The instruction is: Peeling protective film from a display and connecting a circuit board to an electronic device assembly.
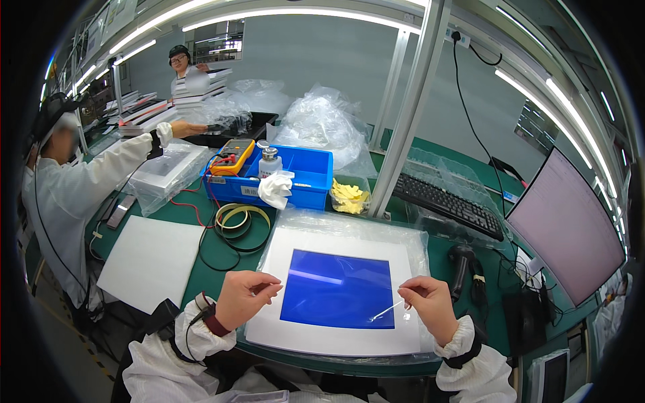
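Note:
A white panel [342, 340] with a glossy blue rectangular screen [339, 289] in its middle lies before me on clear plastic wrap [322, 225]. My right hand [430, 305] is at the screen's right side, fingers pinched on a thin white cotton swab [385, 313]. The swab slants down to the left, its tip over the screen's lower right area. Beyond the screen's left edge, my left hand [247, 299] hovers above the panel's white border with thumb and fingers drawn together. Whatever those fingers may hold is too small to make out.
Behind the panel stands a blue bin [306, 191] with a yellow multimeter [232, 156] and a pump bottle [270, 163]. A white foam sheet [153, 262] lies left; a keyboard [447, 203], scanner [461, 269] and monitor [571, 225] stand right. A co-worker's arm [121, 161] reaches across at left.

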{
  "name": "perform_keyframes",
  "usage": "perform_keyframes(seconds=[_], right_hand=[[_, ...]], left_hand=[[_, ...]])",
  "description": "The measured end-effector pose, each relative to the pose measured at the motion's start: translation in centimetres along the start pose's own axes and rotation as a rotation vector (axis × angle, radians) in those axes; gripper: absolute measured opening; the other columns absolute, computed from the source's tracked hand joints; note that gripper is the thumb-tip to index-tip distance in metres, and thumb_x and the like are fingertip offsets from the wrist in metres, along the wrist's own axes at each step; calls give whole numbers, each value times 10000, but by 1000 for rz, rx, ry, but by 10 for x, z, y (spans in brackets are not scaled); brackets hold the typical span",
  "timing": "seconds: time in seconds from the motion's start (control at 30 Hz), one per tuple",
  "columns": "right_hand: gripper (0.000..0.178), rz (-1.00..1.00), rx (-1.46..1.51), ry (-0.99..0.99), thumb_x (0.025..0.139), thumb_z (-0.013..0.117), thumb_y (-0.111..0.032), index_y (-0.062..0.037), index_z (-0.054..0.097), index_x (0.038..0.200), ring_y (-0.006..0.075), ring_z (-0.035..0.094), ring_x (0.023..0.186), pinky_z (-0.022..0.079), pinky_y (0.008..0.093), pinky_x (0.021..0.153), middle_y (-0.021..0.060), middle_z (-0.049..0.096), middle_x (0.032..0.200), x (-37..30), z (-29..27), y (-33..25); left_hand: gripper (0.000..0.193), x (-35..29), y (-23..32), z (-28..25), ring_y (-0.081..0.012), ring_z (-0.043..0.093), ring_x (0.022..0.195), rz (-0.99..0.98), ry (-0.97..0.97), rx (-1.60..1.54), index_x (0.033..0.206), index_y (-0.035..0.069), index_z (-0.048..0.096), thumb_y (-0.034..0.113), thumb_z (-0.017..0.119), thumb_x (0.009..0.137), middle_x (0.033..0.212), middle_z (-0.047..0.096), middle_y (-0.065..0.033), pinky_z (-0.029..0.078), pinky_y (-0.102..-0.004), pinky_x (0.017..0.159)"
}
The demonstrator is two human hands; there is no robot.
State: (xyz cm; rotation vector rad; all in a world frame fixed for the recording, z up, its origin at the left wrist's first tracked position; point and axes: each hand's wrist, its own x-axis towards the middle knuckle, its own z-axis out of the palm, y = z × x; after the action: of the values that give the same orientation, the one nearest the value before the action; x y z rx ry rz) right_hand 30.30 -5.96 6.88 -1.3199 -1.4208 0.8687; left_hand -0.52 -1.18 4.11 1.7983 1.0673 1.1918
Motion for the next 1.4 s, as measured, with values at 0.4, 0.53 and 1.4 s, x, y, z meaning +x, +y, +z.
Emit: perform_keyframes(seconds=[0.4,0.53,1.4], right_hand=[[85,87,-10,-38,717,628,22,39,589,790,89,533,575,430,189,534,55,582,681,-6,0,27],[104,95,13,-53,708,636,30,35,589,802,89,539,600,437,187,554,56,579,711,-9,-1,34],[132,94,-58,-59,693,640,39,39,589,815,97,561,677,460,196,620,67,579,776,-13,-2,55]], left_hand=[[73,-1,-6,5,-65,532,494,-96,-173,94,743,-19,618,45,641,715,597,591,-44,413,-177,470],[80,-1,-5,6,-62,519,485,-97,-206,167,735,-17,614,51,648,709,591,588,-45,409,-179,467],[94,0,-7,14,-77,504,477,-79,-256,268,719,-18,586,42,653,690,570,562,-52,398,-188,460]])
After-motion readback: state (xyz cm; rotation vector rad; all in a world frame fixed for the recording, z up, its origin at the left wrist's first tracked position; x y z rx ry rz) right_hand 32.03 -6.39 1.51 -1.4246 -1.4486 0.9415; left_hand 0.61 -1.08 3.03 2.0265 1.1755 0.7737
